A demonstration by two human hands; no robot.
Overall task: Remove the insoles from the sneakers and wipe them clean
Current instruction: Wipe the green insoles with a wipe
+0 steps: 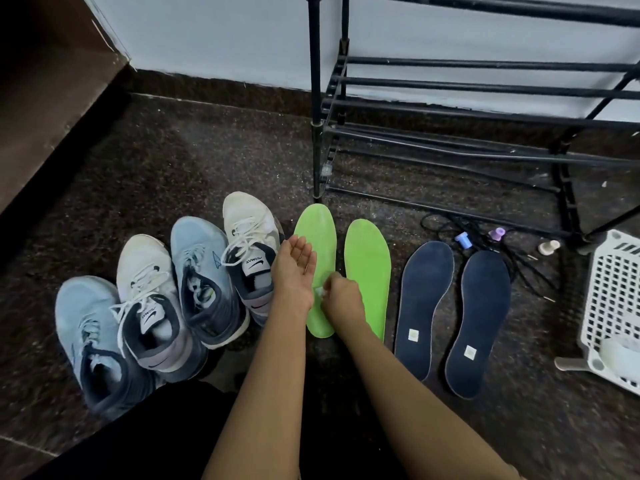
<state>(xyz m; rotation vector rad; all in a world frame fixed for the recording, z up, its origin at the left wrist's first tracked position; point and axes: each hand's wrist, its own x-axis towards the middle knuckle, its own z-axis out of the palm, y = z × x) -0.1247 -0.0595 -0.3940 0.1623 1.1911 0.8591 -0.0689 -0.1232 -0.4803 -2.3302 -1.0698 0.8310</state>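
All four insoles lay on the floor beside the sneakers (pixel 256 258), so removal looked finished and the wiping seemingly underway. The left hand (pixel 294 268) hovered palm-up, fingers relaxed, over the left green insole (pixel 318 230). The right hand (pixel 341 297), fingers curled, pinched a small white wad (pixel 319 292) just above that insole's middle, near the right green insole (pixel 369 268) and the navy pair (pixel 426 296).

Speckled dark stone floor (pixel 207 161), matt green foam insoles (pixel 367 268), cloth-topped navy insoles (pixel 426 306), mesh sneakers (pixel 197 258), perforated white plastic basket (pixel 609 306).
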